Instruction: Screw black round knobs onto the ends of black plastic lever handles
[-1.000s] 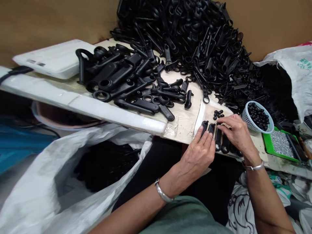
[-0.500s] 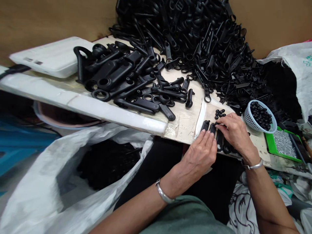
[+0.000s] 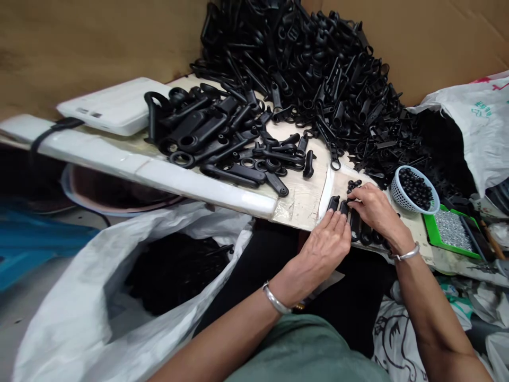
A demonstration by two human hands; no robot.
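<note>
Several black plastic handle-like parts (image 3: 355, 225) lie side by side along the bench's front edge. My left hand (image 3: 328, 241) rests across the lower ends of the leftmost ones, fingers stretched out and lying flat on them. The thumb and fingertips of my right hand (image 3: 371, 209) are pinched together at the top end of one of these parts. Whatever small piece is in that pinch is hidden. Just beyond those fingertips sits a small cluster of black round pieces (image 3: 353, 184).
Black plastic parts form a large heap (image 3: 286, 58) at the back. A blue basket (image 3: 402, 200) of black balls and a green tray (image 3: 434, 233) of small shiny metal pieces stand at right. A white sack (image 3: 71, 313) with black contents is below left, near a white box (image 3: 115, 109).
The camera view has shifted slightly, so the whole scene sits a little differently. My left hand stays on the parts, and my right fingertips remain at the top of one part.
</note>
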